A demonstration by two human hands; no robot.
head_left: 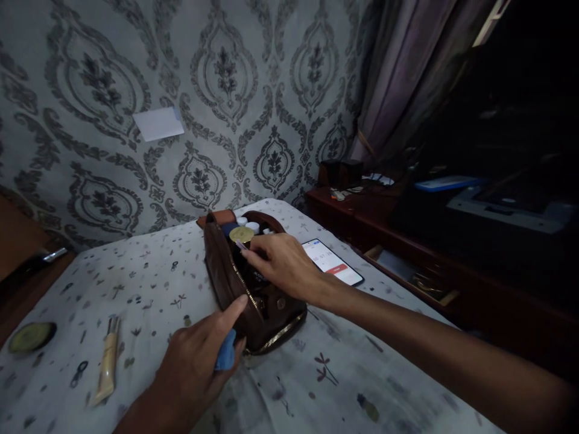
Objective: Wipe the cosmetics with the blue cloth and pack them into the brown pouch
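Against a wall of grey damask-patterned wallpaper (226, 126), in dim light, a surface spread with white printed cloth (158, 289) bears a brown leather bag with gold-toned zips (221, 268), lying unzipped near the middle. The person's right hand (287, 259) is over the opening, fingertips apparently pinching a slim, pale object (241, 245). The left hand (192, 355) has its index finger against the zip edge and grasps a small blue object (225, 352), its material unclear, between thumb and fingers. The handling looks partway along: the bag is open, and a round gold-coloured lid (241, 234) and white round caps (252, 227) show inside. A beige tube with a clear cap (107, 361) and a round, greenish-gold container (31, 337) lie outside, well apart from it. Whether the bag is being filled or emptied cannot be told.
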